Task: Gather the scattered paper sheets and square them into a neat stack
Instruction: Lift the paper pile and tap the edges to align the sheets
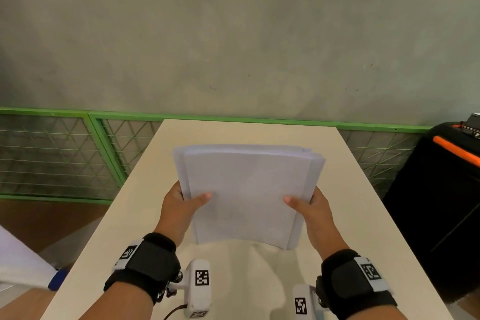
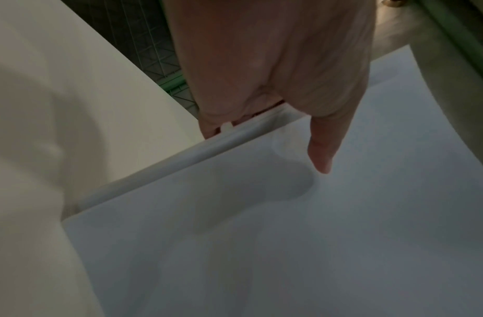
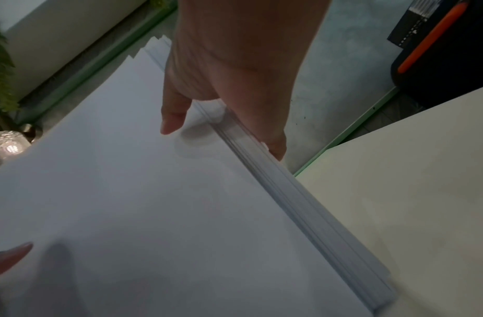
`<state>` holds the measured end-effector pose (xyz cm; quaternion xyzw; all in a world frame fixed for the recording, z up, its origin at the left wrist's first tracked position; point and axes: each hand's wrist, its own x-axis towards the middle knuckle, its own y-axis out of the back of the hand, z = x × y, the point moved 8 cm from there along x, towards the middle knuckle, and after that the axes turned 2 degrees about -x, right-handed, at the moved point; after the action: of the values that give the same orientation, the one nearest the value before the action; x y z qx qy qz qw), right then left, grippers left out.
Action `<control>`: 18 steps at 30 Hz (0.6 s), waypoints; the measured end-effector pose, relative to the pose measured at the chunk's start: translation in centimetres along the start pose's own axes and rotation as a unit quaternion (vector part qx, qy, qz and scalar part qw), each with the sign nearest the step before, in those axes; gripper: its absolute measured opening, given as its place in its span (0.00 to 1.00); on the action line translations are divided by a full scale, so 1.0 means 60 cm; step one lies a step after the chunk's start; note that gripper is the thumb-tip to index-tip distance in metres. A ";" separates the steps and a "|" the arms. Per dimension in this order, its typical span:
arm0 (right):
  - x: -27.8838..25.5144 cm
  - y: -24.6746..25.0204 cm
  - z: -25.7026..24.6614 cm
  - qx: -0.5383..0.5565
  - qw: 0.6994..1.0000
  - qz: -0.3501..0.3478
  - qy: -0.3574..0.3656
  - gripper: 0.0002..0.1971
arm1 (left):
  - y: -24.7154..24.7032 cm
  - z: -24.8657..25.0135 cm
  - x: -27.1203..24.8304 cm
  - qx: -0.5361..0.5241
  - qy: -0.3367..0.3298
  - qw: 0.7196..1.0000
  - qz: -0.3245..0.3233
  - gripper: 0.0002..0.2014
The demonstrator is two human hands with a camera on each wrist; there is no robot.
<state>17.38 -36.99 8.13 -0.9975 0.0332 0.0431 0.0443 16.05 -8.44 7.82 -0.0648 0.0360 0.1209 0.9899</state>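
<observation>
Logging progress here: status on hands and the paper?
Left hand and right hand each grip a side of the paper stack, thumbs on top. Stack held over the table, edges still staggered. Nothing in the way.

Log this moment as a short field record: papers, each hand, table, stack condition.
papers: white paper stack held upright, its lower edge at or just above the table
left hand: left hand grips the stack's left edge, thumb on the front sheet
right hand: right hand grips the right edge, thumb on the front sheet
table: beige table; no loose sheets seen on it
stack condition: not yet square; sheet edges stagger at the top right corner and down both sides
background: green wire fence behind the table
</observation>
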 end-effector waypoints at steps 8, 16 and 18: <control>0.020 -0.004 0.001 0.001 1.000 -0.010 0.009 0.42 | -0.007 0.002 0.013 -0.031 0.009 0.999 -0.033 0.20; 0.030 -0.019 0.010 0.007 0.999 0.000 -0.032 0.08 | -0.027 -0.005 0.022 -0.012 0.023 0.999 -0.025 0.16; 0.027 -0.015 0.006 0.006 1.000 0.010 -0.026 0.07 | -0.027 -0.001 0.020 -0.016 0.013 0.999 -0.024 0.12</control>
<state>19.05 -36.18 7.72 -0.9954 0.0422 0.0695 0.0510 17.60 -9.75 7.88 -0.0836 0.0454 0.0963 0.9908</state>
